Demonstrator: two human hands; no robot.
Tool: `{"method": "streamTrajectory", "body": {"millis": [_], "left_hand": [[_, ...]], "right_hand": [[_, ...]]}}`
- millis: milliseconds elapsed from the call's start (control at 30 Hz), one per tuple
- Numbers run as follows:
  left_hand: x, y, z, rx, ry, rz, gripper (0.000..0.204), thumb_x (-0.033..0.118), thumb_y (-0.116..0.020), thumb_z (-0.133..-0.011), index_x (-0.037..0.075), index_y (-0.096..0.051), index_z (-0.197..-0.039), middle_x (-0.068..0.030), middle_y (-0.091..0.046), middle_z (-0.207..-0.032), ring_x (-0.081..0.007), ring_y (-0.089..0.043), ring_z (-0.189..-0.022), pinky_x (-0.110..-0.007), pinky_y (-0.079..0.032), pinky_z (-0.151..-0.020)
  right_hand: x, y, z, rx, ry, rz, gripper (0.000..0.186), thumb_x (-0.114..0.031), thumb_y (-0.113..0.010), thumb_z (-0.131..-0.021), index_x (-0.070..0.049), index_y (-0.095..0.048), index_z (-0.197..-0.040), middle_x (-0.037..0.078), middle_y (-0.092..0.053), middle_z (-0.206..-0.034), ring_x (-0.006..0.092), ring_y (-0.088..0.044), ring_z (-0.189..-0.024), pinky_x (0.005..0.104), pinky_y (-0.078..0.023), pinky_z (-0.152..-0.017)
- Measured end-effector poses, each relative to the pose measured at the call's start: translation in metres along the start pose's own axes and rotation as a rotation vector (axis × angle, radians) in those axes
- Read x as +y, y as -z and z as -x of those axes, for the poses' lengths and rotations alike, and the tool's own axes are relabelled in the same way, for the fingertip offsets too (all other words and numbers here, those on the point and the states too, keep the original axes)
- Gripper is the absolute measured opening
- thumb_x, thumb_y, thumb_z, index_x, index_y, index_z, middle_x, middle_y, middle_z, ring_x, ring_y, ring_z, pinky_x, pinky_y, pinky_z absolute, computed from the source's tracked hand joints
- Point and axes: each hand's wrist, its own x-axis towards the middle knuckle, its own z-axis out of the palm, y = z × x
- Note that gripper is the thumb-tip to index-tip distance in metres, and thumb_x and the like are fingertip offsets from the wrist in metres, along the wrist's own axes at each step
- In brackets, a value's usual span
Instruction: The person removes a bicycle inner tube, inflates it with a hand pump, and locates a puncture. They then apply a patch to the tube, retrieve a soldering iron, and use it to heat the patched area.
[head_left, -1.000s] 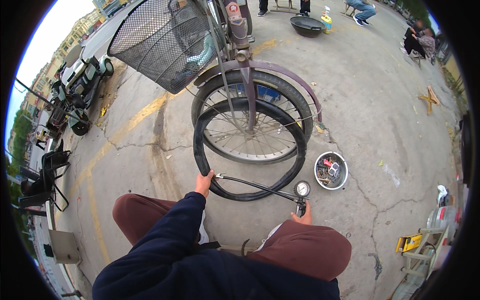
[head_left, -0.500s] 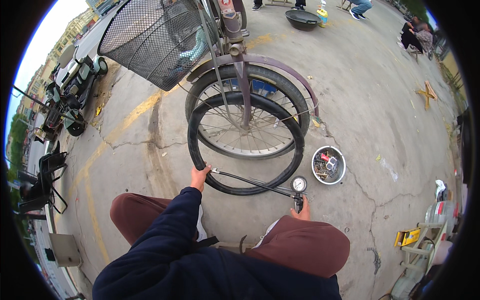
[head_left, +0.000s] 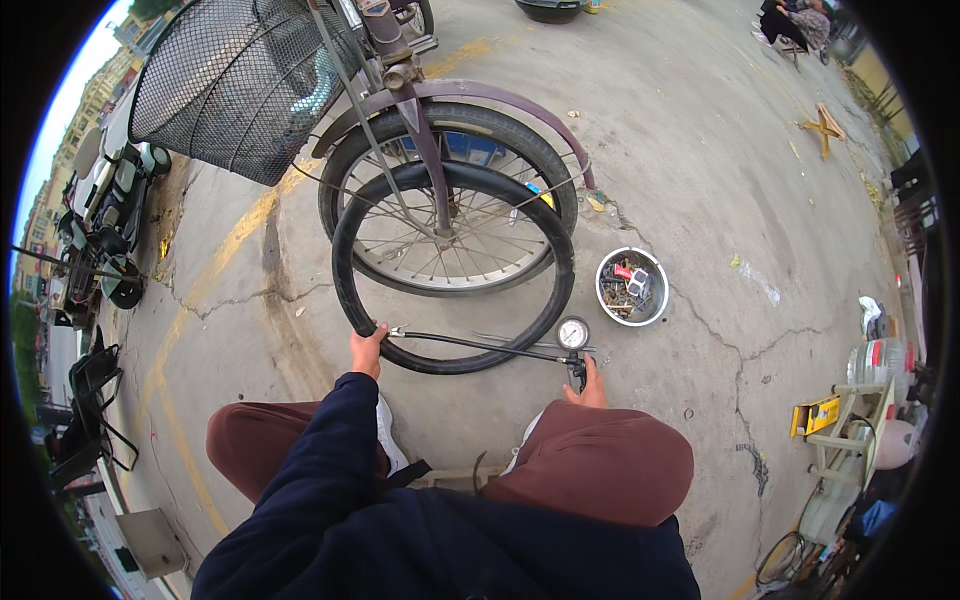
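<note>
A black inner tube, rounded out into a ring, stands against the front wheel of a bicycle. My left hand is closed around its lower left, beside the metal end of a black air hose. That hose runs right, across the bottom of the ring, to a tyre inflator with a round dial gauge. My right hand grips the inflator's handle; my fingers partly hide it. A thin metal rod shows behind the hose.
To the right of the wheel is a metal bowl of small parts. The bicycle's mesh basket hangs at upper left. A low stand with a yellow box is at far right. Parked scooters and a black chair line the left.
The view has shifted, so the scene sits further left and higher in the picture. Both hands keep the same holds on the tube and the inflator.
</note>
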Motion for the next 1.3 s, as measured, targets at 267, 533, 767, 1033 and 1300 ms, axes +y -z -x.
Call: {"method": "streamTrajectory", "body": {"millis": [267,533,767,1033,1300], "left_hand": [[-0.004,0.003,-0.003,-0.025,0.016,0.033,0.026,0.001,-0.075,-0.079,0.005,-0.054,-0.093,-0.0011,-0.055,-0.083,-0.0148,-0.056,-0.078,-0.031,-0.044,-0.072],[-0.002,0.002,-0.002,-0.028,0.023,0.031,0.022,0.003,-0.075,-0.08,0.005,-0.054,-0.088,0.0002,-0.055,-0.079,-0.0134,-0.055,-0.072,-0.03,-0.044,-0.065],[-0.002,0.002,-0.002,-0.037,0.023,0.03,0.021,0.004,-0.074,-0.081,0.007,-0.054,-0.087,0.0004,-0.055,-0.077,-0.0138,-0.056,-0.069,-0.031,-0.045,-0.062],[0.0,0.002,-0.001,-0.032,0.027,0.008,0.023,0.001,-0.075,-0.079,0.004,-0.056,-0.091,-0.0014,-0.058,-0.08,-0.0151,-0.058,-0.072,-0.03,-0.045,-0.066],[-0.002,0.003,-0.002,-0.038,0.028,-0.008,0.025,0.001,-0.075,-0.079,0.003,-0.056,-0.095,-0.0002,-0.056,-0.082,-0.014,-0.056,-0.074,-0.03,-0.045,-0.07]], "right_hand": [[-0.002,0.002,0.003,0.014,-0.011,0.017,0.091,-0.021,-0.077,-0.075,-0.021,-0.027,-0.151,0.023,-0.051,-0.108,0.0405,-0.056,-0.097,0.0451,-0.047,-0.083],[-0.003,0.002,0.004,0.041,0.015,0.007,0.088,-0.018,-0.075,-0.077,-0.021,-0.028,-0.151,0.021,-0.05,-0.106,0.0402,-0.057,-0.093,0.0446,-0.047,-0.079],[0.002,0.002,0.004,-0.004,-0.009,-0.011,0.086,-0.015,-0.073,-0.079,-0.02,-0.027,-0.151,0.02,-0.05,-0.105,0.0364,-0.057,-0.089,0.0424,-0.047,-0.077],[0.009,0.0,0.002,-0.009,0.045,-0.04,0.083,-0.01,-0.07,-0.08,-0.02,-0.028,-0.151,0.021,-0.05,-0.105,0.0362,-0.057,-0.089,0.0414,-0.046,-0.078],[0.008,0.0,0.001,-0.013,0.031,-0.035,0.08,-0.007,-0.067,-0.081,-0.019,-0.028,-0.151,0.023,-0.05,-0.107,0.0388,-0.057,-0.092,0.0419,-0.046,-0.08]]}}
